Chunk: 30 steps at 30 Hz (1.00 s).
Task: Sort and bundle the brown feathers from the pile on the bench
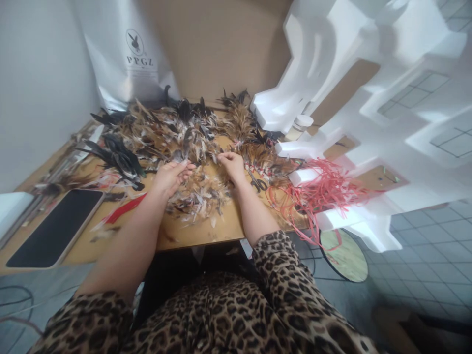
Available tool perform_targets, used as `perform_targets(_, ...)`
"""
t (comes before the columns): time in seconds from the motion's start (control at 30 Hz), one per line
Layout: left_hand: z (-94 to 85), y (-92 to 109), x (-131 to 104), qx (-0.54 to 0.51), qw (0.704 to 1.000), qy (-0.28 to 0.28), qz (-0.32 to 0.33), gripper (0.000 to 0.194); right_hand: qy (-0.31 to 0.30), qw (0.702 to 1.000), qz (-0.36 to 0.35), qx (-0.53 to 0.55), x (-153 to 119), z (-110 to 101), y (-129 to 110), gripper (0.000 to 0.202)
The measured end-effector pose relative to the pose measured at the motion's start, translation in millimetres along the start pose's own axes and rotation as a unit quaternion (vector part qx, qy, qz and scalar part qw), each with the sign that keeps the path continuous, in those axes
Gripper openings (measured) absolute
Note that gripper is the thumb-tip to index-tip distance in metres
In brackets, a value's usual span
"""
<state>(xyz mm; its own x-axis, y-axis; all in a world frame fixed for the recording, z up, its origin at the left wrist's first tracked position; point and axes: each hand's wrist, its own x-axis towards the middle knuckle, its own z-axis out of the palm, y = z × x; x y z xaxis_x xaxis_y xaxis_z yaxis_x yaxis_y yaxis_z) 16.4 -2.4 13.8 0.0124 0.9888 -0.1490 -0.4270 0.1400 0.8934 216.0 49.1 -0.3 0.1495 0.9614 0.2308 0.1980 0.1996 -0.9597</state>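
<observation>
Brown, black and whitish feathers (155, 130) lie heaped over the wooden table, and a looser scatter of small feathers (199, 201) lies nearer to me, between my forearms. My left hand (171, 178) is at the front of the heap, thumb pressed toward curled fingers; what they hold, if anything, does not show clearly. Across a small gap, my right hand (233, 167) pinches at the tip of a brownish feather (215, 155), thumb against forefinger. Dark-handled scissors (258, 184) lie just right of my right wrist. A bunch of black feathers (120, 157) lies left of my left hand.
A phone (55, 228) lies at the table's left, near a red strip (125, 207). White foam packing (368, 118) stands along the right side, with tangled red strings (324, 191) over it. Beside the foam is a white-lidded jar (299, 127). A silver bag (125, 83) stands behind.
</observation>
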Motion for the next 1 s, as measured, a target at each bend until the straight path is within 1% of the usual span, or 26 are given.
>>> perform_targets(0.07,-0.9,0,1,-0.013,1.0,0.003,-0.001,0.012,0.018,0.994,0.0,-0.107,7,-11,9,0.017)
perform_targets(0.17,-1.6,-1,2,-0.019,1.0,0.002,0.002,0.012,0.007,0.964,0.004,-0.266,6,-16,11,0.021)
perform_targets(0.27,-2.1,-2,2,-0.018,1.0,-0.001,0.003,0.012,-0.024,0.92,-0.012,-0.391,1,-10,4,0.023)
perform_targets(0.33,-2.2,-3,2,-0.013,1.0,-0.005,0.005,0.012,-0.042,0.894,-0.027,-0.446,-2,-3,-1,0.023)
perform_targets(0.4,-1.7,-3,1,-0.008,1.0,-0.009,0.006,0.012,-0.05,0.881,-0.029,-0.47,-2,0,-4,0.022)
perform_targets(0.43,-1.4,-3,1,-0.007,1.0,-0.009,0.006,0.012,-0.047,0.884,-0.025,-0.465,-2,1,-4,0.021)
perform_targets(0.47,-1.1,-3,1,-0.009,1.0,-0.008,0.003,0.012,-0.043,0.894,-0.02,-0.445,-1,1,-4,0.02)
perform_targets(0.5,-0.8,-3,1,-0.012,1.0,-0.007,-0.001,0.011,-0.04,0.912,-0.014,-0.409,-1,0,-4,0.019)
perform_targets(0.6,-0.4,-2,0,-0.03,0.999,-0.003,-0.011,0.009,-0.049,0.973,0.025,-0.226,1,-4,-2,0.015)
perform_targets(0.63,-0.5,-2,0,-0.034,0.999,-0.005,-0.016,0.009,-0.058,0.985,0.048,-0.157,1,-5,-2,0.015)
perform_targets(0.67,-0.6,-2,0,-0.038,0.999,-0.007,-0.02,0.009,-0.067,0.991,0.071,-0.093,1,-6,-1,0.015)
perform_targets(0.73,-1.0,-2,0,-0.042,0.999,-0.014,-0.025,0.008,-0.083,0.991,0.102,0.008,0,-6,-2,0.019)
perform_targets(0.8,-1.4,-2,1,-0.045,0.998,-0.02,-0.029,0.008,-0.1,0.986,0.113,0.072,-1,-5,-3,0.025)
perform_targets(0.9,-1.5,-2,1,-0.045,0.998,-0.026,-0.041,0.007,-0.112,0.98,0.11,0.12,-4,-2,-8,0.031)
perform_targets(1.0,-0.2,-3,1,-0.035,0.997,-0.028,-0.055,0.007,-0.112,0.979,0.1,0.136,-9,2,-14,0.033)
